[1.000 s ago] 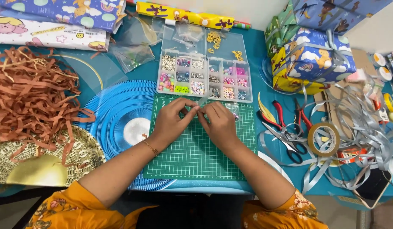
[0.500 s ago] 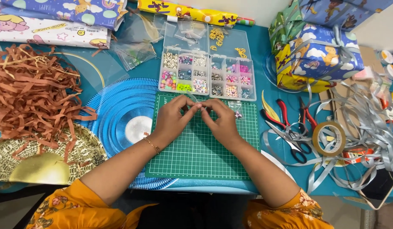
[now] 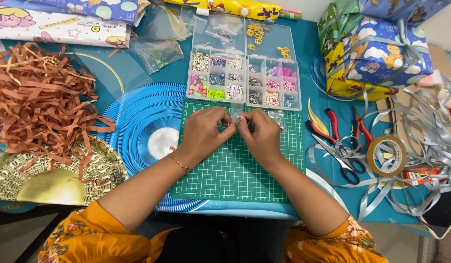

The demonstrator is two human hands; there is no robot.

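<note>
My left hand point(image 3: 204, 132) and my right hand point(image 3: 262, 135) meet over the far edge of a green cutting mat point(image 3: 235, 170). Their fingertips pinch a small clear plastic bag point(image 3: 237, 118) between them; what is inside it is too small to tell. A second small clear bag point(image 3: 278, 118) lies on the mat just right of my right hand. Right behind the hands stands an open clear bead organiser point(image 3: 244, 80) with several compartments of coloured beads.
A blue ribbed disc point(image 3: 138, 122) lies left of the mat, with brown paper shreds point(image 3: 35, 102) and a gold plate point(image 3: 55, 185) further left. Pliers point(image 3: 332, 127), scissors point(image 3: 344, 165), a tape roll point(image 3: 387, 156) and silver ribbon point(image 3: 430, 141) crowd the right. Wrapped gift boxes point(image 3: 376, 48) stand back right.
My hands stay at the mat's far edge, fingers working the small bag. The camera has shifted slightly, so the whole scene sits a little lower and more to the right.
</note>
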